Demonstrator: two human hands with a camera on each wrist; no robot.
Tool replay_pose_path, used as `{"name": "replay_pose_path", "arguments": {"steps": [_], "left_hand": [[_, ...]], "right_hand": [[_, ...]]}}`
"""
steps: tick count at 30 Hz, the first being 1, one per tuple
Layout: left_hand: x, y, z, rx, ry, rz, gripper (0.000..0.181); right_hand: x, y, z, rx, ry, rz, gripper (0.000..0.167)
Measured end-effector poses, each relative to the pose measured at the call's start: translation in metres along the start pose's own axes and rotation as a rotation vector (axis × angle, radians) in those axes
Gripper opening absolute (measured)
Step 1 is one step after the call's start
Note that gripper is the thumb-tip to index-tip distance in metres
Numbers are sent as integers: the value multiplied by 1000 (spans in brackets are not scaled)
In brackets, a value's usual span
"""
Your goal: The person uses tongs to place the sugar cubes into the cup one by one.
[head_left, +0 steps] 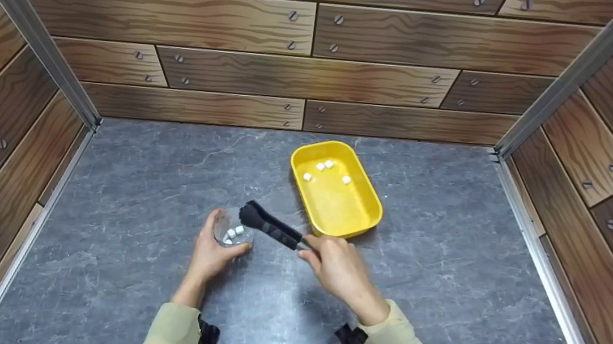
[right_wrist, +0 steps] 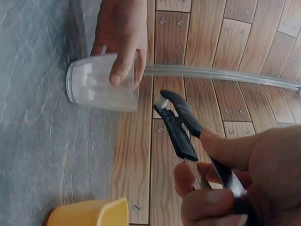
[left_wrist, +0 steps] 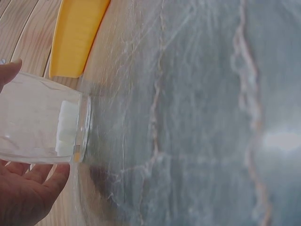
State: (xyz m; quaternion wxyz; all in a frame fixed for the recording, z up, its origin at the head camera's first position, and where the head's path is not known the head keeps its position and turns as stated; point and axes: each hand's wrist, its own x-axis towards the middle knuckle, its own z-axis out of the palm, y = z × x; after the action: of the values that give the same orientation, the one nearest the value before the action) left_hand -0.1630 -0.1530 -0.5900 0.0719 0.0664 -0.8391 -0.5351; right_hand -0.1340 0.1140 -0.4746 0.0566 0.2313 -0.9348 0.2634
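Observation:
My left hand (head_left: 211, 253) holds a clear glass (left_wrist: 37, 117) upright on the grey floor, thumb and fingers around its sides. Several white cubes (right_wrist: 87, 80) lie at the bottom of the glass. My right hand (head_left: 340, 269) grips black-tipped tongs (head_left: 272, 228), their ends just above and to the right of the glass rim. In the right wrist view one white cube (right_wrist: 161, 101) is pinched between the tong tips. Behind my right hand stands a yellow tray (head_left: 334, 229) with several white cubes (head_left: 320, 166) towards its far end.
Wood-patterned walls (head_left: 237, 73) with metal corner strips (head_left: 578, 81) enclose the grey marbled surface (head_left: 128, 187) at the back and both sides. Black wrist devices (head_left: 351, 336) are strapped at both sleeves.

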Motion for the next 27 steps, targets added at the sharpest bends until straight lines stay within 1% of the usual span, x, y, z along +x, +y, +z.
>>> {"name": "replay_pose_path", "arguments": {"steps": [5, 10, 15, 19, 27], "left_hand": [[0, 1, 0, -11, 0, 13, 99], [0, 1, -1, -16, -10, 0, 100], [0, 2, -1, -14, -9, -6, 104], [0, 1, -1, -11, -12, -19, 105], [0, 2, -2, -4, -26, -38, 106]], "right_hand": [[0, 0, 4, 14, -30, 1, 17], [0, 6, 2, 56, -1, 31, 25], [0, 16, -3, 71, 31, 91, 33], [1, 25, -6, 90, 54, 140, 31], [5, 44, -14, 61, 90, 257, 40]]}}
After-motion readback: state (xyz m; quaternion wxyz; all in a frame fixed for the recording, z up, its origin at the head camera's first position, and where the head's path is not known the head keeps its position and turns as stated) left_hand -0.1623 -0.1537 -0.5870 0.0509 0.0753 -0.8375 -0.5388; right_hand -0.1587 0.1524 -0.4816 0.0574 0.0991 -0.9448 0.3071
